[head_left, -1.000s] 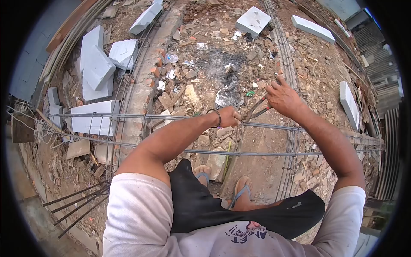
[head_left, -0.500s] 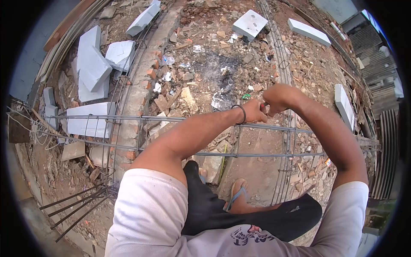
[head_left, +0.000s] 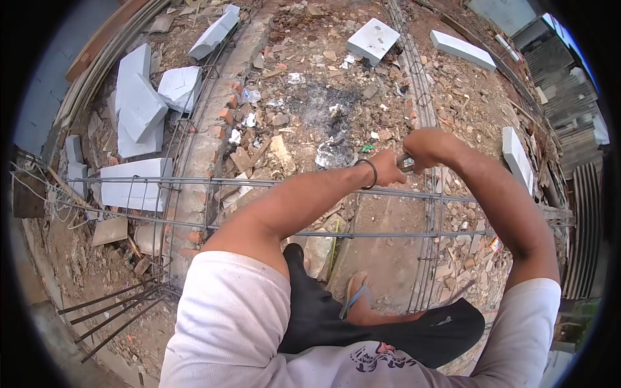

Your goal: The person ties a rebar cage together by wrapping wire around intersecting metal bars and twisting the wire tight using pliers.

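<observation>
Compared with one second earlier, I saw the right hand [head_left: 429, 149] drawn in beside the left hand [head_left: 389, 169] at 2 o'clock, wrist arched. Right fingers gripped the tool [head_left: 405, 161] between them; the left's hold I could not tell. A rebar frame [head_left: 388, 235] crossed 9-to-3 o'clock; white blocks [head_left: 141, 103] lay at 10.

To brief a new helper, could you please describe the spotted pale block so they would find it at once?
Start at the blackened patch of ground, upper middle. Beyond it, slightly right, just left of the rebar cage running away, sits the pale block. Unlike the slim block across that cage, its top is broad and dotted with dark marks.
</observation>
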Motion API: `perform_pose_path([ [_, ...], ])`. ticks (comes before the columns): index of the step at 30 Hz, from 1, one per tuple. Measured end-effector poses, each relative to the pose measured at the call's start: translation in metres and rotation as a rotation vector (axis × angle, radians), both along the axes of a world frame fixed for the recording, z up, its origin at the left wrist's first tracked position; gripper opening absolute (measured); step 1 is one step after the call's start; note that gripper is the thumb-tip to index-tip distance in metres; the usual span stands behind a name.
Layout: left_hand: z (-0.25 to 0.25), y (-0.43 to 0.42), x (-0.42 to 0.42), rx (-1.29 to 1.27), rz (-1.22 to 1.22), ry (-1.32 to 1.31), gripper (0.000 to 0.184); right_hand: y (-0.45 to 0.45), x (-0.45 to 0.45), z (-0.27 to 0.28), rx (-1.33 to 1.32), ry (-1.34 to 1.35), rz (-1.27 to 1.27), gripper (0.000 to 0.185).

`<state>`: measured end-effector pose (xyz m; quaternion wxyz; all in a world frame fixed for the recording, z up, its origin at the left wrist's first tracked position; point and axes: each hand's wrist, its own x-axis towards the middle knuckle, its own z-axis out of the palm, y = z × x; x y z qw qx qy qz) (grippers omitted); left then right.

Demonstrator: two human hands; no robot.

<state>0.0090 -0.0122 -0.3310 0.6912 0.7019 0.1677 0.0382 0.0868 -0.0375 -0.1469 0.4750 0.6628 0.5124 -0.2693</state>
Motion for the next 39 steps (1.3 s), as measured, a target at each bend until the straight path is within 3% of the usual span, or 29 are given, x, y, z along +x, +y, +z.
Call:
perform_pose_path([
  [3, 0.010, 0.023, -0.008, -0.256, -0.030, 0.023, 0.025, -0.025, 0.011, -0.018, 0.539, -0.050, 0.901, 0.042],
  [4, 0.010, 0.031, -0.008, -0.403, -0.074, 0.023, 0.023, -0.029, 0.016, -0.022, 0.539, -0.054, 0.899, 0.042],
  [6, 0.014, 0.036, -0.010, -0.499, -0.169, -0.015, 0.021, -0.034, 0.027, -0.027, 0.893, -0.124, 1.165, 0.033],
  [8, 0.022, 0.032, -0.010, -0.509, -0.163, 0.025, 0.021, -0.024, 0.043, -0.037, 0.913, -0.061, 1.172, 0.030],
  [10, 0.015, 0.037, -0.009, -0.453, -0.206, 0.028, 0.030, -0.014, 0.038, -0.036, 0.606, -0.042, 0.883, 0.024],
  [12, 0.012, 0.030, -0.013, 0.087, -0.003, -0.196, 0.066, -0.007, 0.030, -0.029, 0.564, 0.010, 0.737, 0.025],
  [13, 0.012, 0.024, -0.017, 0.077, -0.052, -0.155, 0.096, -0.005, 0.022, -0.017, 0.373, 0.036, 0.527, 0.025],
  [15, 0.018, -0.007, -0.026, 0.281, 0.087, -0.264, 0.078, 0.004, 0.017, -0.015, 0.052, 0.009, 0.046, 0.029],
  [16, 0.019, -0.017, -0.023, 0.305, 0.141, -0.128, 0.067, 0.012, 0.016, -0.021, -0.078, -0.035, -0.213, 0.032],
  [17, 0.019, -0.019, -0.016, 0.324, 0.215, 0.016, 0.056, 0.016, 0.009, -0.017, -0.047, -0.014, -0.195, 0.029],
  [18, 0.020, -0.012, -0.015, 0.158, 0.203, 0.001, 0.039, 0.012, 0.002, -0.009, -0.023, 0.010, -0.169, 0.026],
  [20, 0.001, -0.004, 0.000, 0.147, 0.230, -0.029, 0.034, 0.000, 0.003, -0.005, 0.306, 0.054, 0.476, 0.025],
  [21, 0.001, 0.005, -0.002, -0.015, 0.111, -0.005, 0.030, -0.002, -0.011, -0.001, 0.294, -0.004, 0.514, 0.039],
  [23, -0.001, 0.027, -0.002, -0.350, -0.088, -0.011, 0.023, -0.022, -0.010, -0.006, 0.755, 0.026, 1.076, 0.046],
  [25, 0.000, 0.046, 0.002, -0.580, -0.276, -0.028, 0.020, -0.025, 0.005, -0.025, 0.913, -0.017, 1.189, 0.042],
  [27, -0.007, 0.047, 0.021, -0.654, -0.404, -0.014, 0.022, -0.026, 0.030, -0.047, 0.810, -0.017, 0.980, 0.028],
  [28, -0.018, 0.047, 0.030, -0.666, -0.428, -0.013, 0.025, -0.020, 0.029, -0.049, 0.818, 0.003, 1.003, 0.028],
  [29, -0.009, 0.041, 0.019, -0.561, -0.284, -0.001, 0.031, -0.017, 0.028, -0.046, 0.747, 0.010, 0.862, 0.022],
  [30, 0.002, 0.035, 0.009, -0.451, -0.144, 0.016, 0.038, -0.014, 0.027, -0.046, 0.676, 0.015, 0.720, 0.015],
  [31, -0.020, 0.024, 0.029, -0.094, 0.060, -0.130, 0.041, -0.012, 0.028, -0.048, 0.685, 0.029, 0.733, 0.015],
  [33, -0.036, -0.005, 0.044, 0.276, 0.266, -0.257, 0.044, -0.010, 0.026, -0.052, 0.525, -0.074, 0.637, 0.013],
  [34, -0.016, -0.020, 0.034, 0.290, 0.262, -0.093, 0.039, -0.004, 0.021, -0.048, 0.533, -0.065, 0.649, 0.013],
  [35, -0.004, -0.023, 0.027, 0.303, 0.256, 0.066, 0.034, 0.001, 0.015, -0.040, 0.348, -0.036, 0.613, 0.013],
  [37, -0.010, -0.005, 0.036, 0.314, 0.184, 0.104, 0.033, 0.010, -0.009, -0.025, 0.121, -0.113, 0.445, 0.022],
  [38, -0.017, 0.002, 0.040, 0.308, 0.113, 0.146, 0.031, 0.006, -0.014, -0.022, 0.121, -0.108, 0.455, 0.022],
  [39, 0.011, 0.016, 0.004, 0.107, -0.030, 0.098, 0.023, -0.003, -0.014, -0.020, 0.491, 0.010, 0.745, 0.027],
])
